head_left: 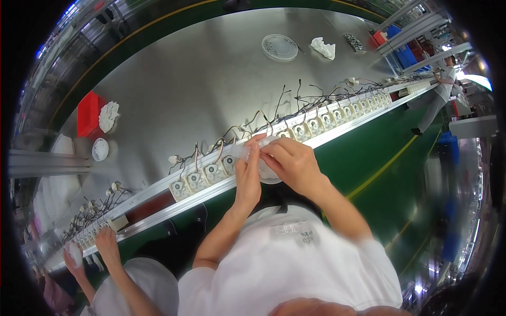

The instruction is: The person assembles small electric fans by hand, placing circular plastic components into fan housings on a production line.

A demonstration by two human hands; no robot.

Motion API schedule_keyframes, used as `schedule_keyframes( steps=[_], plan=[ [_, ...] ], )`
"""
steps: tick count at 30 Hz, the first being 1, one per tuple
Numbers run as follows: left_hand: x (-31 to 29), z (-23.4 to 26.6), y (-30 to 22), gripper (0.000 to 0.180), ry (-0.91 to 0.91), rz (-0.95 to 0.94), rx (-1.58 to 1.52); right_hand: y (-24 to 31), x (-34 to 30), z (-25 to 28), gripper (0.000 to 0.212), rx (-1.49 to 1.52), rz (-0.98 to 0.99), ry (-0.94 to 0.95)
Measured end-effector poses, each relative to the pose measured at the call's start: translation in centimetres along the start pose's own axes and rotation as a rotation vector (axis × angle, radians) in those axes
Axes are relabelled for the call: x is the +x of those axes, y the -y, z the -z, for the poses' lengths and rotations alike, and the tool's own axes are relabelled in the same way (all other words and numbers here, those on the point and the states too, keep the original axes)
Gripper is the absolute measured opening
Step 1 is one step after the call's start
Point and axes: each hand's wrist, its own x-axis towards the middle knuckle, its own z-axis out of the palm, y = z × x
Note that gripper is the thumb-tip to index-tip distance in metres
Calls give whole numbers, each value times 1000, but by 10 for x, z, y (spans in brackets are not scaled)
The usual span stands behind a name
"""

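My left hand is closed on a translucent white plastic piece, fingers pointing up, over the rail. Close beside it, my right hand is pinched with its fingertips against the left fingers; what they grip is too small to tell. Below the fingertips a white rounded part shows, partly covered by both hands; I cannot tell which hand bears it. Under and around the hands runs a row of cream-coloured housings with dark round centres, set in a metal rail, with thin wires rising behind them.
Across the metal table lie a round clear tray and crumpled white material. A red bin and a small white bowl stand left. Another person's hands work along the rail at lower left.
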Motion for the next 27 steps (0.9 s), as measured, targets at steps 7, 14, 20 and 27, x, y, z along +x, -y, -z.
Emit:
schedule_keyframes(
  steps=[7,14,20,27],
  plan=[
    [1,3,-5,37,-16,82,-172,-6,-8,8,10,910,-521,-149],
    [7,21,-23,40,-169,22,-222,-57,-40,1,14,621,-769,-140],
    [10,36,-29,41,-188,-5,-213,-67,-44,-22,8,98,-408,-118],
    [7,37,-31,42,-223,5,-216,-71,-46,-28,10,28,-391,-80]
  ],
)
